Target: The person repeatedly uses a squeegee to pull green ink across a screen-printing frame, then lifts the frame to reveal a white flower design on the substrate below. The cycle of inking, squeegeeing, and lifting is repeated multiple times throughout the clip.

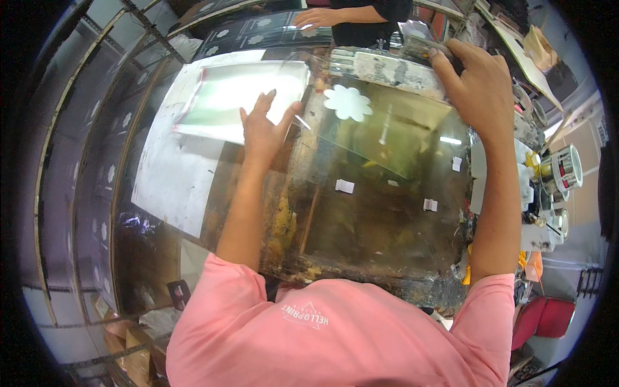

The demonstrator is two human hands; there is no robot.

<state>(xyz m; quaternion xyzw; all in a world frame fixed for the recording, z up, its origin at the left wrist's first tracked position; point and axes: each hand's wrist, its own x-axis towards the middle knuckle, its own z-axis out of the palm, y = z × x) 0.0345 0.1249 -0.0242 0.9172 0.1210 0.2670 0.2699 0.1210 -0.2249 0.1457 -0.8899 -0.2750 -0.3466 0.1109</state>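
My left hand [263, 129] is open, its fingers spread over the near right corner of a shiny white sheet or stack [248, 90] with pale green glare. Whether the fingertips touch it, I cannot tell. A thin white strip [302, 122] lies by the index finger. My right hand [480, 87] is at the far right, its fingers curled round something grey and dark [422, 48], mostly hidden by the hand, beside a paint-stained bar [387, 68]. Between my arms lies a glossy, yellowish-brown panel [387, 219] with a white flower shape [348, 103] at its far left.
Small white paper pieces [344, 186] lie on the panel. A larger white sheet [174, 168] is under the shiny one. Dark sheets with flower prints [248, 32] stand beyond, near another person's hand [316, 19]. Metal racks [77, 155] line the left; tubs [566, 168] stand right.
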